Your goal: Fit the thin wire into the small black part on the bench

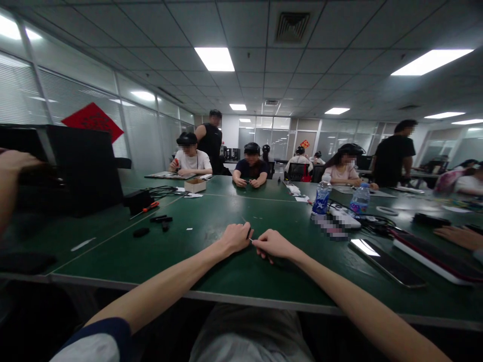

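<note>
Just above the green table (211,271), my two hands meet in front of me. My left hand (236,237) is closed, with a small black piece (248,233) at its fingertips; the piece's kind is too small to make out. Close on its right, my right hand (275,244) pinches a thin pale stick-like thing (251,241) between thumb and forefinger. That thing points toward the black piece, but whether they touch cannot be seen. Left of my hands lie several small black parts (161,218) and a black oval piece (141,232).
A screwdriver (145,210) lies by a black box (138,202) on the left. Bottles (322,197), cables (377,224) and a phone (388,263) are on the right. Across the table a person (250,166) works. Other people's hands (458,236) reach in at both sides.
</note>
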A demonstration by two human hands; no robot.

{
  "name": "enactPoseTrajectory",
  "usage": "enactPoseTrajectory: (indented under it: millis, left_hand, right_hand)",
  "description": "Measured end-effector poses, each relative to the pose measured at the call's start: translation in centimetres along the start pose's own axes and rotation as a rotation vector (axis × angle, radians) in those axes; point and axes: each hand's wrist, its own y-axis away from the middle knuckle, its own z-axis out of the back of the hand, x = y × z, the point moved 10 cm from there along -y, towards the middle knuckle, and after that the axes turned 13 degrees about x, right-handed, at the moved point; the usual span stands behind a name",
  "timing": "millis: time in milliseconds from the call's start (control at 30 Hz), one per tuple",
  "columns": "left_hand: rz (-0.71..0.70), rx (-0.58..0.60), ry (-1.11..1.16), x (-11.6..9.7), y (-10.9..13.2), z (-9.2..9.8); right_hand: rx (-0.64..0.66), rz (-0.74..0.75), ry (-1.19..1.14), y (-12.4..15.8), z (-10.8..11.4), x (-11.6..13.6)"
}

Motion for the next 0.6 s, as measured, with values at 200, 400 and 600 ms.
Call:
enactPoseTrajectory:
  millis: [200, 400, 600]
  left_hand:
    - [0.040, 0.026, 0.034, 0.0, -0.5, -0.6]
    - [0.103, 0.064, 0.073, 0.6, -0.6, -0.8]
    - [0.037, 0.074, 0.057, -1.5, -0.1, -1.1]
  right_hand:
    - [0.019, -0.041, -0.317, -0.9, -0.9, -1.4]
    - [0.010, -0.027, -0.443, -1.4, -1.1, -1.9]
    - [-0.255, -0.075, -0.440, -1.2, 2.1, -4.3]
